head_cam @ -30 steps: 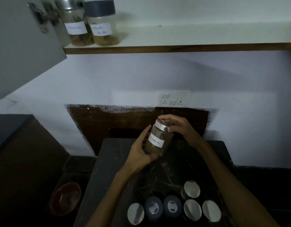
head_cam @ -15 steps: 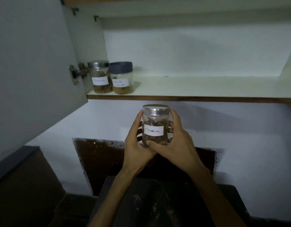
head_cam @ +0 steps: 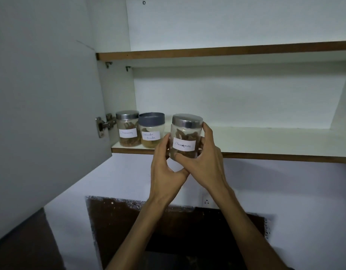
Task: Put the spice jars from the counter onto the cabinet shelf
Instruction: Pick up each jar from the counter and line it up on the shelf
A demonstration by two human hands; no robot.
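Head view: the jar (head_cam: 185,136) sits mid-frame at the shelf (head_cam: 265,142) front edge, whether resting or just above cannot be told. Left hand (head_cam: 165,164) and right hand (head_cam: 204,158) cup its lower body, fingers (head_cam: 207,131) wrapped on it. Judged rigid, smooth, probably glass, fragile, moderately light; grip the body, not the metal lid. Two jars (head_cam: 141,130) stand at centre left.

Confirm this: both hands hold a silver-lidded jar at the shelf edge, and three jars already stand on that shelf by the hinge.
Not quite: only two jars stand by the hinge, a silver-lidded jar and a dark-lidded jar. The head view shows it. The rest holds: the left hand and right hand hold the held jar at the shelf edge.
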